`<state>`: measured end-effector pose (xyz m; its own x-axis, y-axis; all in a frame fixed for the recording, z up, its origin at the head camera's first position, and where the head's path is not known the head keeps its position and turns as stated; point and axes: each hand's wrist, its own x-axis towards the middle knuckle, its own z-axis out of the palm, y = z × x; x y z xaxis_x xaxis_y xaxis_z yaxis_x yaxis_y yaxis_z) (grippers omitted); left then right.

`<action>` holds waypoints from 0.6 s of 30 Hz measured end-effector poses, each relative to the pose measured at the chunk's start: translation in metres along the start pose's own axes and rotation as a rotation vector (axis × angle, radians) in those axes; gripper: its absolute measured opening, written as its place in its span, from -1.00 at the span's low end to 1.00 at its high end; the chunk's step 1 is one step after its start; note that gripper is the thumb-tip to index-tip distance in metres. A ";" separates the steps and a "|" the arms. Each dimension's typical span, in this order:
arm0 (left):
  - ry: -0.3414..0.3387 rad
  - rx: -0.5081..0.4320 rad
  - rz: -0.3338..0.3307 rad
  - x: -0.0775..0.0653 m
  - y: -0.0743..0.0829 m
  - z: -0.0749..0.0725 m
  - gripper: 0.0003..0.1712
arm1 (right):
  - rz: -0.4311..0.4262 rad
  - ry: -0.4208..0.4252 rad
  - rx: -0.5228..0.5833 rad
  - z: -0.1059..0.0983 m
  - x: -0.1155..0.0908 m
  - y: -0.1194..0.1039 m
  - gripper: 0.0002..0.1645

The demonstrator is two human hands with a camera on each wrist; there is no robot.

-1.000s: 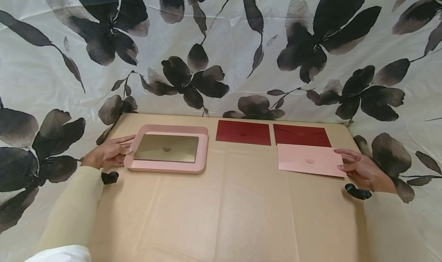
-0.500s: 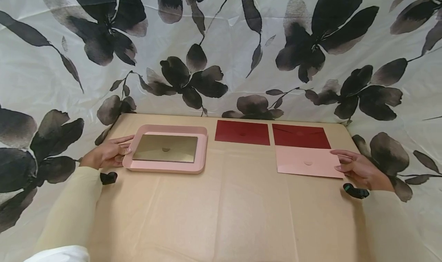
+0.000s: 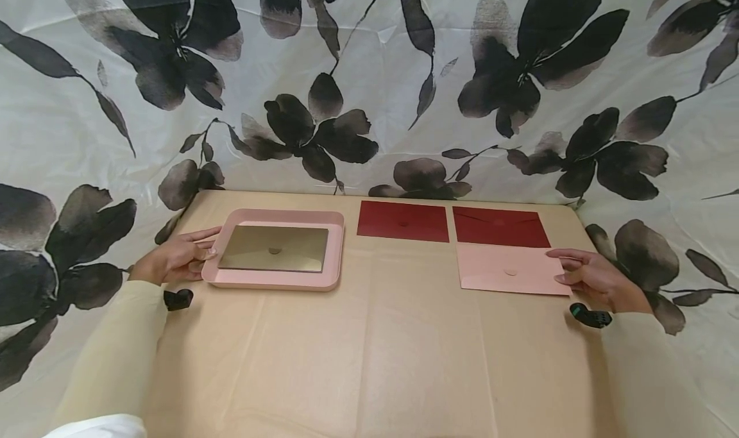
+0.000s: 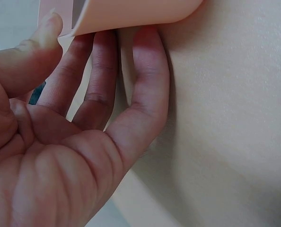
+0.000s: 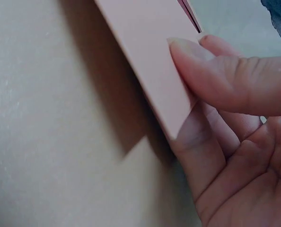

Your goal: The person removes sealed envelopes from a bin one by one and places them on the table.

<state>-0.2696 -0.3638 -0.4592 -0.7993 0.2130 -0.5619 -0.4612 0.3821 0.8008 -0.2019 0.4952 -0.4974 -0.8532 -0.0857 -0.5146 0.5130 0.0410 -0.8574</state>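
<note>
Left hand (image 3: 176, 257) pinches pink rounded-rectangular tray (image 3: 333, 252), only left wrist view shows fingers (image 4: 150, 75) tucked under; right hand (image 3: 600, 279) pinches pale-pink paper envelope (image 3: 496, 263); 2 dark-red rectangular envelopes (image 3: 403, 222) (image 3: 501, 226) beyond

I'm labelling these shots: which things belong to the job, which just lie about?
Likely in the job:
pink envelope, pinched by the right hand
pink tray, held by the left hand
gold envelope, in the tray

Apparently lying about:
left red envelope
right red envelope
</note>
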 end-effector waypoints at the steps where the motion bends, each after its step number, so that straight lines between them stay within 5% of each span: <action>1: -0.003 0.004 0.004 0.000 0.000 -0.001 -0.06 | -0.004 0.000 -0.003 0.000 0.000 0.000 -0.35; 10: 0.002 0.004 -0.002 0.000 0.001 0.001 -0.05 | -0.010 0.026 -0.036 0.001 0.000 0.001 -0.36; 18: -0.003 0.016 -0.006 0.000 0.001 0.001 -0.05 | -0.040 0.087 -0.211 0.005 0.001 0.001 -0.22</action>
<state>-0.2699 -0.3628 -0.4583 -0.7951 0.2134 -0.5677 -0.4601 0.3977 0.7938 -0.2015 0.4906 -0.4985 -0.8821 -0.0062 -0.4710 0.4551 0.2472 -0.8554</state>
